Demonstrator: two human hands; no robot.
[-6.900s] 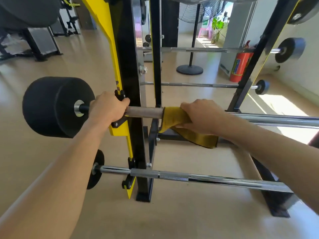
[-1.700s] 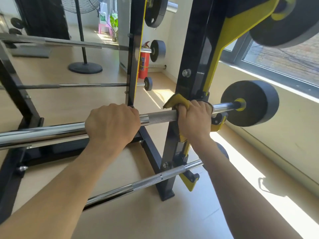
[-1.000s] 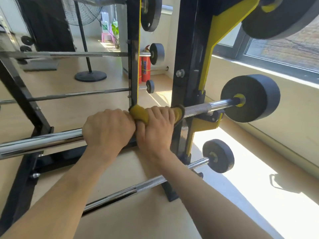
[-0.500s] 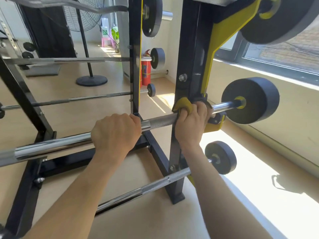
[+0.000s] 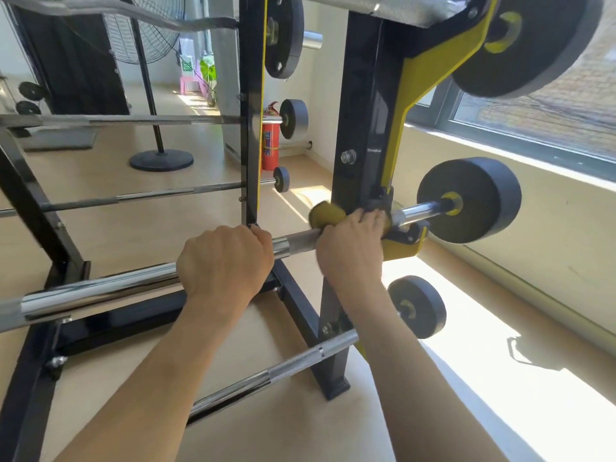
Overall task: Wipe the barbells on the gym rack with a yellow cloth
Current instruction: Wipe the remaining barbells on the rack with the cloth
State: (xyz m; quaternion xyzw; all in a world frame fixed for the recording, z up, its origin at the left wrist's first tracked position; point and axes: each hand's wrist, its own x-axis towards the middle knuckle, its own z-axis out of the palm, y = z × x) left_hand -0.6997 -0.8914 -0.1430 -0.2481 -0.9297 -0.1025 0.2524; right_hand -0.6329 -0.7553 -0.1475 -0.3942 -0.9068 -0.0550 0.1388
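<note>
- Head view: I see my left hand (image 5: 223,265) curled in an overhand grip round the chrome steel barbell (image 5: 100,293) that lies across the black gym rack with yellow side plates (image 5: 358,128).
- My right hand (image 5: 350,251) sits just to the right of the left one on the same bar, fingers wrapped over the yellow cloth (image 5: 326,215) and pressing it onto the shaft.
- A rounded bunch of that cloth pokes out above the right knuckles, against the rack's near upright.
- Right of the right hand, the bare chrome sleeve runs to a thick black round weight (image 5: 470,200) with a yellow hub.
- Between my two hands a short knurled stretch of the bar shows.
- Below both hands, a thinner chrome barbell (image 5: 266,381) rests on a lower peg, its small black disc (image 5: 418,306) just right of my right forearm.
- Beyond the left hand, two more chrome bars hang on the far upright, with a red fire extinguisher (image 5: 270,141) and a pedestal fan (image 5: 150,45) behind them.
</note>
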